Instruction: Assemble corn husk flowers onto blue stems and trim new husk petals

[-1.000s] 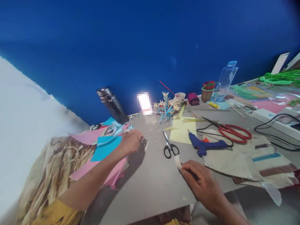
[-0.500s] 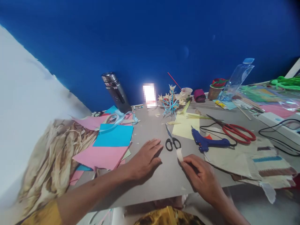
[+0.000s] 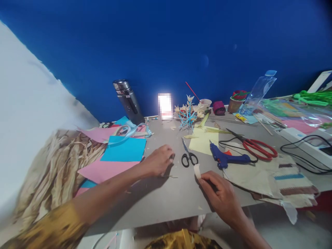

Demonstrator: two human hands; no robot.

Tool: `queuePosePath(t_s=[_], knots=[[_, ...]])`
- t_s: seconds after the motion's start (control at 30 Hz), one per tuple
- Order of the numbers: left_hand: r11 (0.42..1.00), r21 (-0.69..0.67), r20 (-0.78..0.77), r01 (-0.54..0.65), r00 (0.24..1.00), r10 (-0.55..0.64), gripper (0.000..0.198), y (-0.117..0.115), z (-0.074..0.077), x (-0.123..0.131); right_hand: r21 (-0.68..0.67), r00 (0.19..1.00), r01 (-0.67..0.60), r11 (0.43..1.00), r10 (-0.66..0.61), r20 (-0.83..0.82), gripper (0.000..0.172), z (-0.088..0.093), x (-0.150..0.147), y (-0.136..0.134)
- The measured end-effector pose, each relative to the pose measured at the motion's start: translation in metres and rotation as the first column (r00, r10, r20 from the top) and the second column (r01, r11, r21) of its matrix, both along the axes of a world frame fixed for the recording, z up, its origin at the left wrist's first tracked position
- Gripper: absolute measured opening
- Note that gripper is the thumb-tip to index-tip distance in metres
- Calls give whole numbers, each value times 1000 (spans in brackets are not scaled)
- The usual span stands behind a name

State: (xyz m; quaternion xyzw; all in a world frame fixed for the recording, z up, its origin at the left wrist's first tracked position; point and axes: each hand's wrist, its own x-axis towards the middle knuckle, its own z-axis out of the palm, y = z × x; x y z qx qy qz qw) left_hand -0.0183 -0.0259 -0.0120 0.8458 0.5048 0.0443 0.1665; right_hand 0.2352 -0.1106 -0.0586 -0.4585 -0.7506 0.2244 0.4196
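My right hand [image 3: 216, 188] pinches a short cream strip [image 3: 197, 171] between thumb and fingers, low over the grey table [image 3: 178, 202]. Left of it, my left hand [image 3: 160, 160] is closed with its fingers curled; what they hold, if anything, is hidden. A thin twig-like piece [image 3: 171, 177] lies just below that hand. Between and beyond both hands rest small black-handled scissors [image 3: 189, 159], blades pointing away. Behind them stands a bunch of pale flowers with blue stems [image 3: 188, 116], beside a yellow sheet [image 3: 203, 143].
A blue glue gun [image 3: 229, 158] and red-handled scissors [image 3: 259, 148] lie at right, near a striped cloth piece [image 3: 287, 178]. Blue paper [image 3: 124, 148], pink paper [image 3: 109, 169] and dried husks [image 3: 57, 173] lie left. A dark flask [image 3: 128, 102] and plastic bottle [image 3: 259, 91] stand behind.
My left hand, flat with fingers spread before, has curled up and moved slightly away from me. The thin piece below it now shows. My right hand still pinches the strip; the view has shifted slightly.
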Motion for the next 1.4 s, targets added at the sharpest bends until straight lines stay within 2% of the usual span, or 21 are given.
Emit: queuePosePath(t_s=[0.07, 0.13, 0.23, 0.27, 0.33, 0.4, 0.47, 0.53, 0.6, 0.63, 0.73, 0.8, 0.9, 1.03, 1.07, 1.13, 1.2, 1.33, 1.4], knots=[[999, -37, 48, 28, 998, -26, 32, -9, 6, -15, -10, 1000, -14, 1000, 14, -2, 19, 1, 0, 0], [996, -18, 16, -84, 996, 84, 39, -7, 9, -23, -26, 1000, -20, 999, 20, 3, 19, 2, 0, 1], [967, -45, -39, -249, 968, 247, 54, -13, 3, -17, -34, 1000, -19, 999, 19, 11, 17, 3, 1, 1], [971, -78, -56, -226, 973, 222, 61, -23, 0, -14, -30, 1000, -16, 999, 17, 10, 17, 2, 1, 1], [993, -78, -5, -92, 996, 92, 72, -56, -5, -8, -22, 1000, -12, 1000, 12, 5, 18, 2, 2, 0], [996, -85, 92, 22, 996, -14, 64, -90, -6, -7, -25, 1000, -16, 1000, 16, 1, 19, 2, 2, 0], [994, -102, 158, 42, 987, -26, 57, -108, -1, -11, -35, 1000, -19, 999, 19, 1, 19, 1, 2, 0], [988, -100, 111, -115, 986, 126, 61, -100, 3, -18, -35, 1000, -17, 999, 17, 5, 19, 0, 2, 0], [949, -66, 6, -309, 951, 310, 64, -77, 4, -25, -28, 1000, -11, 1000, 11, 12, 19, -1, 2, 1], [929, -45, -46, -367, 930, 365, 65, -65, 2, -27, -22, 1000, -10, 1000, 10, 16, 19, -1, 2, 1], [910, 70, -133, -408, 901, 414, 66, -50, -5, -27, -4, 1000, -1, 1000, 1, 24, 20, -1, 3, 0], [932, 76, -112, -355, 925, 362, 62, -58, -7, -24, 5, 1000, 6, 1000, -7, 19, 20, 0, 2, -1], [972, 41, 26, -231, 973, 230, 56, -75, -6, -21, 3, 1000, 8, 1000, -8, 15, 19, 0, 2, -1], [933, 67, -5, -354, 935, 355, 58, -88, -8, -16, -7, 1000, 4, 1000, -4, 21, 19, 1, 1, 0], [939, 65, -1, -337, 941, 338, 61, -91, -11, -12, -12, 1000, 0, 1000, 0, 21, 19, 1, 1, 0], [977, 49, 57, -205, 978, 203, 70, -96, -18, -3, -15, 1000, -7, 1000, 8, 22, 21, 1, 1, 0], [995, 48, 111, -92, 990, 86, 75, -94, -23, 9, -8, 1000, -9, 1000, 9, 25, 21, 1, 1, 0], [991, 71, 46, -111, 993, 108, 90, -76, -25, 28, 16, 999, 4, 1000, -4, 47, 21, -1, 1, 0], [998, 63, 30, 16, 999, -18, 94, -80, -24, 33, 23, 999, 6, 1000, -7, 38, 20, -1, 1, 0]])
